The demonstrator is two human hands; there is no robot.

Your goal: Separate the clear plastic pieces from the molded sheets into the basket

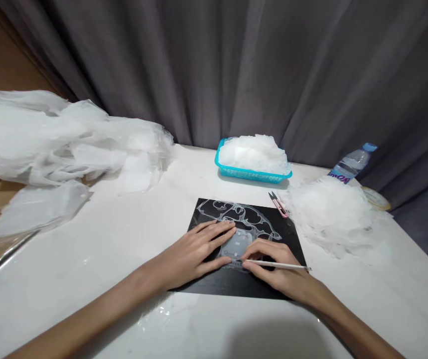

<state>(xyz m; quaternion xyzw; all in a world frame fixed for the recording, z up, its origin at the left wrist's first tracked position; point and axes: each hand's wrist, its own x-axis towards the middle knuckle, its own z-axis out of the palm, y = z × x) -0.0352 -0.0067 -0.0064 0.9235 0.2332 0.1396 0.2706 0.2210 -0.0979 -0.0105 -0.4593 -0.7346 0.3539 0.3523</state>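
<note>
Translucent piece (pixel 235 245) flat on blk mat (pixel 228 286), betw. both hands; L edge partly under L fingers, lower R corner partly hidden by R fingertips. Small pale marks on it, too fine to ID.

L hand (pixel 208 244): open, palm down, fingers spread, thumb + fingertips on piece; nothing seen gripped, underside hidden.
R hand (pixel 273 257): fingers closed, pinching thin white tool (pixel 283 265) approx. horiz.; working tip hidden at fingertips, type unclear. Both forearms cut off at bottom.

Lacy clear sheet (pixel 262 232) on upper mat, partly behind hands; extent unclear. Snips (pixel 278 205) at mat's upper R corner.
Blue basket (pixel 254 175) behind mat, w/ white sheets heaped in it. R heap (pixel 329 214) hides base of tilted bottle (pixel 351 163) + most of yellowish ring (pixel 380 199). L pile (pixel 60 139) cut off at L edge; indiv. layers indistinct.
</note>
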